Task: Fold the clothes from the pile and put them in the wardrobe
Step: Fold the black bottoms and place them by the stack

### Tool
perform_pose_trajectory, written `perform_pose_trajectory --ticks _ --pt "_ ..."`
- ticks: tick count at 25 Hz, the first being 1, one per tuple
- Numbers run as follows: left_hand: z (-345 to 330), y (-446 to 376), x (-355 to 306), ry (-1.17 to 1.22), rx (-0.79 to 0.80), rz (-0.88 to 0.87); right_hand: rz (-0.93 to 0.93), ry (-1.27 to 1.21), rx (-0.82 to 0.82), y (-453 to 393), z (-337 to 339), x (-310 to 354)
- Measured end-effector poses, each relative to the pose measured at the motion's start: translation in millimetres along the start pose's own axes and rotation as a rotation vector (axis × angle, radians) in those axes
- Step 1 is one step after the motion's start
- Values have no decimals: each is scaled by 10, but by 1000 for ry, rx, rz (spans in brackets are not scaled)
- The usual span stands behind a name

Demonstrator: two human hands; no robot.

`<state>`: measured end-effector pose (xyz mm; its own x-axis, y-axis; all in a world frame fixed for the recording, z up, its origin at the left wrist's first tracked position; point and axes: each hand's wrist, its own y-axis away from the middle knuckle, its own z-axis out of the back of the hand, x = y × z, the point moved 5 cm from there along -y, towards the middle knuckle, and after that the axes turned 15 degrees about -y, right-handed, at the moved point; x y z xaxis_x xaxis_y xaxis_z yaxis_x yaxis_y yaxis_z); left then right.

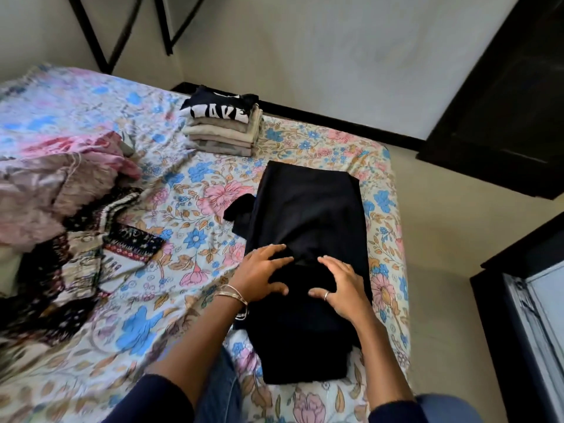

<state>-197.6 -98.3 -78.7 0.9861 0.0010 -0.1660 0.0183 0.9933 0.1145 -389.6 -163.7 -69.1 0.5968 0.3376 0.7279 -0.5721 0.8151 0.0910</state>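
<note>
A black garment (308,209) lies folded lengthwise on the flowered bed, near its right edge. My left hand (262,274) presses on the middle of it with fingers spread. My right hand (341,285) rests beside it on the same cloth, fingers lightly bent, a ring on one finger. A stack of folded clothes (224,126) stands at the far side of the bed, a black printed shirt on top. The unfolded pile (61,203) of pink and patterned clothes lies at the left.
The bed sheet (189,184) is bare between the pile and the black garment. A dark wardrobe (503,96) stands at the right past a strip of floor. Another dark cabinet edge (525,315) is at the lower right.
</note>
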Motion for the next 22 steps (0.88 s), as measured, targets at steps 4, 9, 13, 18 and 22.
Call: perform_pose_trajectory --ticks 4,9,13,18,22 --pt "61 142 -59 -128 -209 -24 151 251 -39 179 151 93" --pt "644 270 -159 -220 -492 -95 233 45 -319 352 663 255" --pt "702 622 -346 -172 -368 -171 211 -41 -241 636 619 244" --pt "204 837 -367 -378 176 -105 15 40 165 907 172 150" --pt "178 802 -340 -356 255 -140 -6 35 219 929 99 186"
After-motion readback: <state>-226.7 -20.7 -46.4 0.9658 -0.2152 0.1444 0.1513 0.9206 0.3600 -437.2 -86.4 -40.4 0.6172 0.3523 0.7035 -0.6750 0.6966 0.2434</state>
